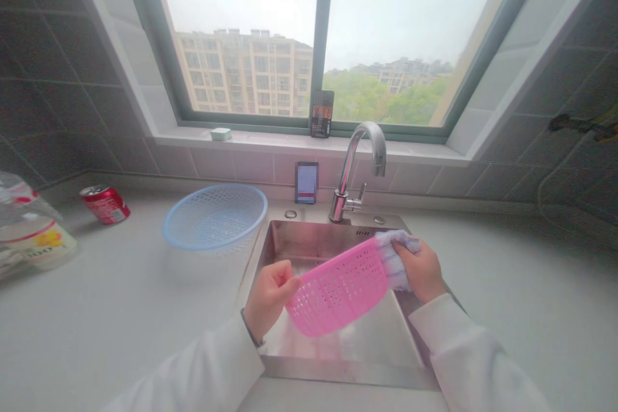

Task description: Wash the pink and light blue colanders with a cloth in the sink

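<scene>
Over the steel sink (347, 370) I hold a pink plastic basket (340, 286) with many small holes, tilted so its right end is higher. My left hand (270, 296) is closed on the basket's left end, thumb on the outside. At the other end, my right hand (423, 270) grips a white and pale purple cloth (393, 261), which is pressed around the basket's right side. The fingers of the right hand are partly hidden behind the cloth.
A chrome faucet (344, 190) rises behind the sink. Left on the counter stand a blue mesh basket (217, 219), a red can (105, 205) and a clear plastic bottle (36, 232). A phone (307, 182) leans on the wall; a dark box (322, 114) and green block (221, 134) sit on the sill.
</scene>
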A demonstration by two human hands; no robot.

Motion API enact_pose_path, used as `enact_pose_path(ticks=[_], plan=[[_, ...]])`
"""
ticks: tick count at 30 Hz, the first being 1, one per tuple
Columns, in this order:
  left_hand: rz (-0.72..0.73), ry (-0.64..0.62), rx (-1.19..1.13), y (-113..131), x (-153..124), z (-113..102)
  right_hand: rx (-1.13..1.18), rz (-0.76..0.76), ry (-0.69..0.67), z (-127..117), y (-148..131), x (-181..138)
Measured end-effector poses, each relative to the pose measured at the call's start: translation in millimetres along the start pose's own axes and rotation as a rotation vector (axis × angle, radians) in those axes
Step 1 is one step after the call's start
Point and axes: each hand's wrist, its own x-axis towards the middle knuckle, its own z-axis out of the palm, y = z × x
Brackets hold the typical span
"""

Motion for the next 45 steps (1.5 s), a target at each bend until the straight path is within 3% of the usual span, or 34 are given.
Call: enact_pose_path(ticks=[3,12,17,21,26,34,40,42,45], plan=[[-0.001,-0.016,-0.019,1,1,0,0.044,0.029,0.022,1,2,1],[-0.14,-0.205,-0.118,10,2,6,0.49,0.254,-0.006,-3,-3,-2],[-0.195,-0.3,-0.125,20,-2,8,0.425,0.248,-0.066,-2,-1,-2],[-0.206,-0.258,-0.071,20,-3,14,0.417,0.246,-0.136,6,4,-3],[-0.138,-0.161,0.074,7,1,17,0.353,0.142,-0.22,14,7,-8],[-0.101,-0.222,0.208,-4,4,20,0.281,-0.086,-0.277,15,-17,-29],[-0.085,-0.261,0.267,-6,4,23,0.266,-0.339,-0.541,33,-43,-64],[-0.086,-0.27,0.297,-5,4,21,0.27,-0.328,-0.563,35,-40,-61],[-0.092,-0.28,0.292,-4,3,18,0.281,-0.181,-0.402,29,-22,-38]])
